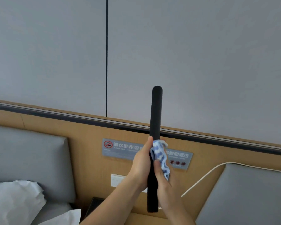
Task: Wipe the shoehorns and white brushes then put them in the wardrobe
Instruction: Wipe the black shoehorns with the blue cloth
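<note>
Nearest, grips with the left hand (pixel 142 161) the middle of a long, slim matte-black shoehorn (pixel 156 111), fingers curled round the shaft. Pinches with the right hand (pixel 163 177) a crumpled blue-and-white patterned cloth (pixel 159 152) against the same shaft, touching the left thumb. Holds the shoehorn in mid-air, long axis almost vertical, rounded end pointing up. Beyond, shows a grey no-smoking sign (pixel 120 148) on a wooden headboard panel (pixel 88 140), then a grey wall (pixel 201 62).

I have the shoehorn (pixel 155 114) upright at centre, left hand (pixel 141 163) gripping at its 9 o'clock, cloth (pixel 159 151) at 3 in my right hand (pixel 164 179); sign (pixel 120 148) behind, pillow (pixel 15 200) at 8.
</note>
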